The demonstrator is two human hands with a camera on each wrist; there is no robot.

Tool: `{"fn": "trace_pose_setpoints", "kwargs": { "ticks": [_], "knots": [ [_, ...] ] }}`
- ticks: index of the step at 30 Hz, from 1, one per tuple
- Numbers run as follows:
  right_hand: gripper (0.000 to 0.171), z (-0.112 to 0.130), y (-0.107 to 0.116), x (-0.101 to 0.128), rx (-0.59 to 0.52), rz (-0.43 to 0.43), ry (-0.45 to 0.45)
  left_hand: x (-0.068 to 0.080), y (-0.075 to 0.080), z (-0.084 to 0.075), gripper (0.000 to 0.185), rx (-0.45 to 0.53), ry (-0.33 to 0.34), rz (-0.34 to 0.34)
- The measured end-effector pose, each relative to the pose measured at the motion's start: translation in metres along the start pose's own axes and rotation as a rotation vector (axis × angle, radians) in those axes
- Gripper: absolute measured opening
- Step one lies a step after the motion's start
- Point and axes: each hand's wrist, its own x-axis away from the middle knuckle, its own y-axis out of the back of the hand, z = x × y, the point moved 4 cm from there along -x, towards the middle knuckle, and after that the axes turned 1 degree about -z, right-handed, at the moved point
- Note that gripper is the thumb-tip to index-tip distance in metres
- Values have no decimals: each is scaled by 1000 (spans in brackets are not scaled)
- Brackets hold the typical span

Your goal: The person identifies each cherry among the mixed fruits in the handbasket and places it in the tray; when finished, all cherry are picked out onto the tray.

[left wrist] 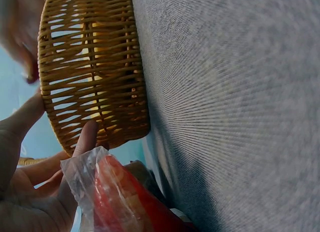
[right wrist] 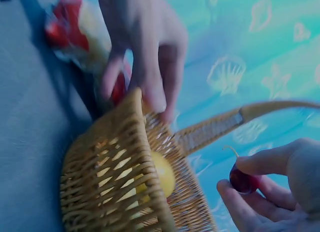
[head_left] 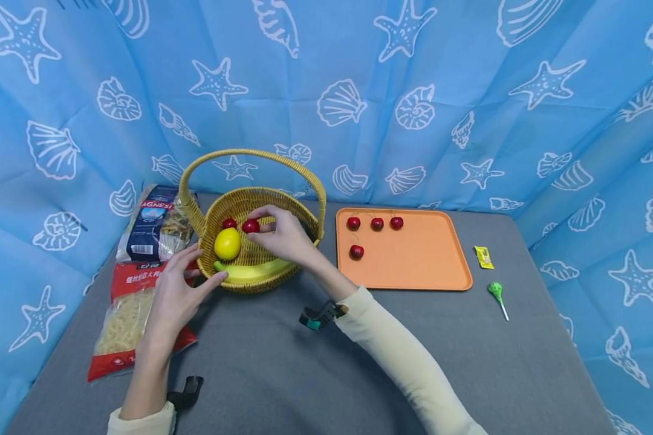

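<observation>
My right hand (head_left: 287,237) pinches a red cherry (head_left: 251,226) between thumb and fingers over the wicker basket (head_left: 253,289). In the right wrist view the pinched cherry (right wrist: 243,180) has a thin stem and is above the rim. At the basket's left side, my left hand (head_left: 175,293) grips the rim, fingers and thumb spread along it. Inside lie a yellow lemon (head_left: 227,244), another cherry (head_left: 229,223) and a banana (head_left: 256,272) along the near wall. My right hand hides part of the basket's inside.
An orange tray (head_left: 419,260) with several cherries is to the basket's right. Beyond it lie a yellow-wrapped candy (head_left: 483,257) and a green lollipop (head_left: 496,290). Two pasta bags, one blue (head_left: 153,223) and one red (head_left: 125,320), lie left. The tall handle (head_left: 250,152) arches over the basket.
</observation>
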Motion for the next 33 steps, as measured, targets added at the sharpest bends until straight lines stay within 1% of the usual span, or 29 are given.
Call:
{"fn": "trace_pose_setpoints", "kwargs": {
  "ticks": [3, 6, 9, 12, 14, 16, 19, 22, 25, 28, 30, 33],
  "knots": [
    [37, 6, 14, 29, -84, 13, 63, 0, 0, -1, 83, 4, -1, -2],
    [39, 3, 30, 57, -107, 10, 133, 0, 1, -2, 83, 3, 10, -5],
    [36, -7, 46, 82, -70, -6, 191, 0, 2, -2, 83, -2, 17, -8],
    [28, -24, 62, 101, -16, -35, 203, 0, 3, -1, 83, -5, 19, -8],
    [25, -37, 74, 110, 1, -63, 172, -1, 3, -1, 83, -7, 15, -9],
    [27, -52, 85, 116, -3, -88, 138, -1, 3, -1, 84, -9, 14, -9],
    [36, -72, 104, 122, -21, -143, 88, -1, 3, -1, 83, -10, 14, -10],
    [43, -92, 124, 126, 8, -225, 34, -1, 2, -2, 82, -6, 13, -8],
    [44, -115, 143, 130, 86, -330, -48, 0, 2, -2, 82, 0, 12, -4],
    [42, -134, 156, 132, 163, -412, -111, 0, 2, -2, 81, 6, 9, -2],
    [40, -144, 162, 132, 223, -441, -137, 1, 1, -2, 81, 6, 8, -2],
    [38, -153, 166, 131, 308, -460, -165, 1, 0, -2, 82, 7, 11, 0]
  ]
}}
